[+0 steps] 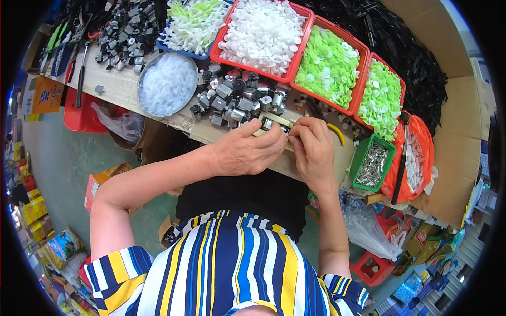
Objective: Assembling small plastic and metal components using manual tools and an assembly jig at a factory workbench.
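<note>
My left hand (pixel 252 148) is closed around a small pale yellow-green casing (pixel 288 124) with dark and silvery parts inside, over the bench's near edge. Its fingers hide much of the piece. My right hand (pixel 314 150) meets it from the other side, thumb and fingertips pinched together at the casing's end. Whatever lies in that pinch is hidden or too small to name. Just beyond my left hand, a heap of small grey and silver motor-like parts (pixel 225 90) lies on the bench. A yellow curved handle (pixel 336 134) shows beside my right hand.
Red trays hold white plastic pieces (pixel 261 39) and green discs (pixel 327 66). A round metal bowl (pixel 141 90) holds translucent pieces. On the right stand a green bin (pixel 354 171) of metal pins and a red bag (pixel 429 152). Black parts (pixel 390 42) pile up behind.
</note>
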{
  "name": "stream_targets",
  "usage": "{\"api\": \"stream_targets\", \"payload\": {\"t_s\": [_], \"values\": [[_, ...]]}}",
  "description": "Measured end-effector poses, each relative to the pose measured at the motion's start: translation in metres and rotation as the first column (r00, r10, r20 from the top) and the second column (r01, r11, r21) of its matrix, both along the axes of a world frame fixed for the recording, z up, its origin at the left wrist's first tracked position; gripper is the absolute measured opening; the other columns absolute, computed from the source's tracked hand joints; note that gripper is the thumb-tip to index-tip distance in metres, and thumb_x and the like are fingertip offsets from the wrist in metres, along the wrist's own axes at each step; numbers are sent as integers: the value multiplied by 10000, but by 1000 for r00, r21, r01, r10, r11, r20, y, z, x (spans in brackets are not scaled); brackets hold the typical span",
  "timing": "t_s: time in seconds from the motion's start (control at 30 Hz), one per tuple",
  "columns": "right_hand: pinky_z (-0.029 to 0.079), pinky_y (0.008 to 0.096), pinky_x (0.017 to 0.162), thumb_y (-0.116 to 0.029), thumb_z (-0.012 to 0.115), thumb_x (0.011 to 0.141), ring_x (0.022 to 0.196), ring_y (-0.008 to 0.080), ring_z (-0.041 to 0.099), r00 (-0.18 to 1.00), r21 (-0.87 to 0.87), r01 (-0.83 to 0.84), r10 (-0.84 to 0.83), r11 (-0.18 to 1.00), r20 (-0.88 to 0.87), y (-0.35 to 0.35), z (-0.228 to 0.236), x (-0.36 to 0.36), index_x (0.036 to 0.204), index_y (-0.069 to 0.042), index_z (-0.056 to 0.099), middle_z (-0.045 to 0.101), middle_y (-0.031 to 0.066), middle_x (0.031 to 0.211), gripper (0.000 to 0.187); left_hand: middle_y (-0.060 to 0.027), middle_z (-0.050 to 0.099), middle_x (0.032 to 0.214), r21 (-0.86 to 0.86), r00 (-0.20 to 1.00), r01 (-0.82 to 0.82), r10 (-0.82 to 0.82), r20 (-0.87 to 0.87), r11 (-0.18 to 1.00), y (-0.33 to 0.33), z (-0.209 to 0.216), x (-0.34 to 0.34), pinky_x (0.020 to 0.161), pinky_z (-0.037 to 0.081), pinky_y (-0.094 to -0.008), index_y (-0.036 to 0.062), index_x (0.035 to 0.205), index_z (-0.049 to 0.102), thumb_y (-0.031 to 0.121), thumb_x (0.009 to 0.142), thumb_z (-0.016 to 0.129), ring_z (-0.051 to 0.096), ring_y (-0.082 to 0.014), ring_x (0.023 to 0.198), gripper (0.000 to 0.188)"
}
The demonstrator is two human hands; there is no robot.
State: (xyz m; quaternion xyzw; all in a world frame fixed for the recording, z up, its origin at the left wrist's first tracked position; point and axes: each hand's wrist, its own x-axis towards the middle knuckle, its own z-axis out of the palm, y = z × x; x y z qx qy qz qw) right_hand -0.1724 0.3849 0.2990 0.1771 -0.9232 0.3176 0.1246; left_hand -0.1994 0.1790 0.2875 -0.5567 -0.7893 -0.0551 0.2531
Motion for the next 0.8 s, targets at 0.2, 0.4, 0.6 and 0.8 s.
{"api": "stream_targets", "payload": {"t_s": [0.2,0.4,0.6,0.8], "values": [[441,425,783,-23,694,768,943,318,574,995,-10,16,-15,1000,95,0,2,1,895,-34,615,599,95,977,151,-105,603,1078,-78,996,-4,-3,-91,997,-1,4,0,820,422,-385,24,1004,681,234,792,562,512,-248,1136,321],[451,433,783,-19,713,760,955,327,569,993,-77,83,-76,994,88,0,5,3,938,-40,648,603,109,965,191,-130,626,1011,-317,957,115,-191,-218,941,4,25,-13,851,428,-425,1,894,712,256,790,547,506,-298,1141,321],[456,427,803,-17,714,767,958,337,566,995,-150,83,-75,985,60,2,-2,2,969,-42,658,605,117,976,212,-80,609,879,-127,983,182,-185,-12,975,13,29,-28,922,409,-425,26,777,691,204,772,573,521,-271,1073,214],[466,422,844,-26,712,783,999,346,570,996,-191,74,-62,979,70,9,8,17,1016,-26,658,603,146,1044,239,-55,582,1012,4,974,-57,55,218,998,12,11,-3,902,410,-428,69,1018,689,170,777,703,545,-281,1086,262]]}}
